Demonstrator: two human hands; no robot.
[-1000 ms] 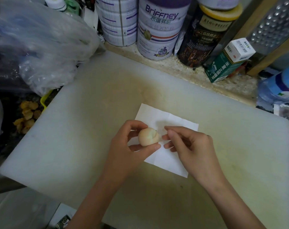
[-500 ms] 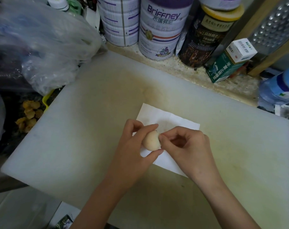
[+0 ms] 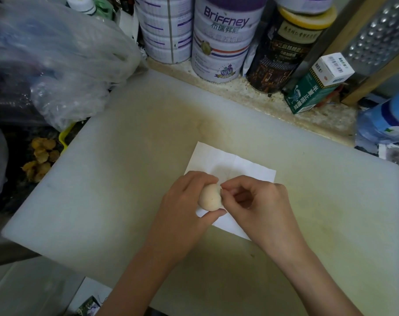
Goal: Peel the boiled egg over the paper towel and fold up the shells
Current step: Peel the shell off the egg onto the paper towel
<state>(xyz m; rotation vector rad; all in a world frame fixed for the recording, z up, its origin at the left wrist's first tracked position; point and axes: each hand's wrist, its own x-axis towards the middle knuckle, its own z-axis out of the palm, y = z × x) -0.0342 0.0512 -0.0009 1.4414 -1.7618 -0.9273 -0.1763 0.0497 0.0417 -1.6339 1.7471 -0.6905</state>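
Note:
A pale brown boiled egg [image 3: 209, 197] is held just above a white paper towel [image 3: 235, 166] that lies on the cutting board. My left hand [image 3: 185, 206] grips the egg from the left, fingers over its top and thumb under it. My right hand [image 3: 260, 201] is curled at the egg's right side, its fingertips pinching at the shell near the top. The towel's near part is hidden under both hands.
A large white cutting board [image 3: 125, 179] fills the middle. Along its far edge stand two white tins [image 3: 219, 39], a dark tin [image 3: 285, 51] and a green and white box [image 3: 315, 87]. A clear plastic bag [image 3: 57, 58] bulges at the left, a blue bottle [image 3: 388, 117] at the right.
My right hand has closed in on the egg, going from loose fingers beside it to fingertips pinching the shell. My left hand has turned the egg slightly and kept its grip.

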